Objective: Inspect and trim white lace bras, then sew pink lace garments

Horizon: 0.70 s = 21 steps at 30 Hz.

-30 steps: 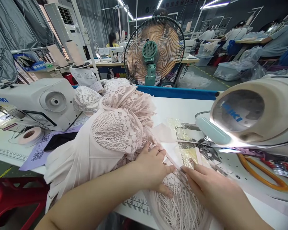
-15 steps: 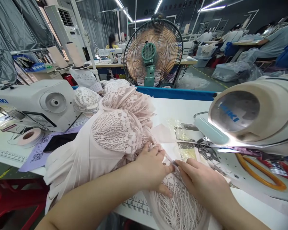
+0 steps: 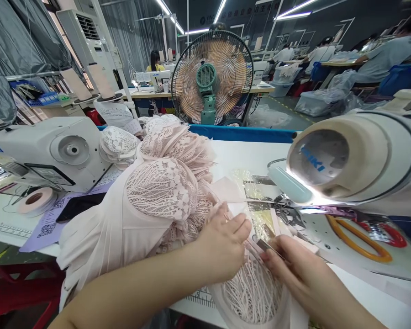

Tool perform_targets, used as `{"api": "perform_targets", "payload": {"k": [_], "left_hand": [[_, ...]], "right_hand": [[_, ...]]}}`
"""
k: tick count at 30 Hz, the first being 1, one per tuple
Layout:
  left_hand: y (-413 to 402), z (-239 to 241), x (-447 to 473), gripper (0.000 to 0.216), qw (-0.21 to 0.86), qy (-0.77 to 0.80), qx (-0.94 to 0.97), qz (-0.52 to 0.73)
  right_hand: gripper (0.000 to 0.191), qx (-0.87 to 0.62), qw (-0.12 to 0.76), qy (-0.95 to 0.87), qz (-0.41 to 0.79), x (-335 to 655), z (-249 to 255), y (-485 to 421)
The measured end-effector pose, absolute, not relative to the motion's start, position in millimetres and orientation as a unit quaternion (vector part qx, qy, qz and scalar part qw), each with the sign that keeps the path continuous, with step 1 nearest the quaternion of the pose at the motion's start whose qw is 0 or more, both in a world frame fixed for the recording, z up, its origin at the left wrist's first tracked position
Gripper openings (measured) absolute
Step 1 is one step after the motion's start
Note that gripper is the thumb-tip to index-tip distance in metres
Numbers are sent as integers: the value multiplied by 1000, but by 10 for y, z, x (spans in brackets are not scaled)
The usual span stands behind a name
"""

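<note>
A pale pink lace bra piece [image 3: 250,292] with a smooth band lies on the table in front of me. My left hand [image 3: 224,244] is over its upper edge, fingers bent and gripping the fabric; the thumb is hidden. Just to the right, my right hand [image 3: 291,260] pinches a small flat metal tool [image 3: 263,245], its tip beside a narrow strip at the lace edge. What kind of tool it is cannot be made out. Left of my hands, a heap of similar pink lace bras [image 3: 160,187] is piled up.
A sewing machine [image 3: 349,155] with a lit head stands at the right, another sewing machine [image 3: 65,151] at the left. A dark phone [image 3: 78,205] and a tape roll [image 3: 37,201] lie left of the heap. Beyond the blue table edge [image 3: 246,133] stands a large fan [image 3: 210,82].
My left hand has drawn its fingers together on the fabric. My right hand has shifted slightly right and down, and the metal tool now shows more. The view has turned slightly to the right.
</note>
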<state>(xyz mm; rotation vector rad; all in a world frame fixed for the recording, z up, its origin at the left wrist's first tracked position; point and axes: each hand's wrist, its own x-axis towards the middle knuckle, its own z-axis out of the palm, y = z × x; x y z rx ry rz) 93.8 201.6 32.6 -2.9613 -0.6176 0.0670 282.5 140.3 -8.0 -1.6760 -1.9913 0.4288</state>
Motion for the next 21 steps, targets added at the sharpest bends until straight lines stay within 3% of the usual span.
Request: {"api": "perform_targets", "payload": {"k": [4,9,12,21], "left_hand": [[1973,264,952,33,17,-216,-976,18],[1948,261,923,62,-22,-225,-973,44],[1950,305,916,67,-40,-224,-970,83],[1954,406,952,68,-71,-234,-960,134]], "right_hand": [[22,-621,266,-721,156,2758,-93,1449],[22,-634,224,-737,72,2743,-125,1493],[26,-636,203,-744,14,2707,-120,1524],[27,-622,160,-766,-29,2631,-104,1586]]}}
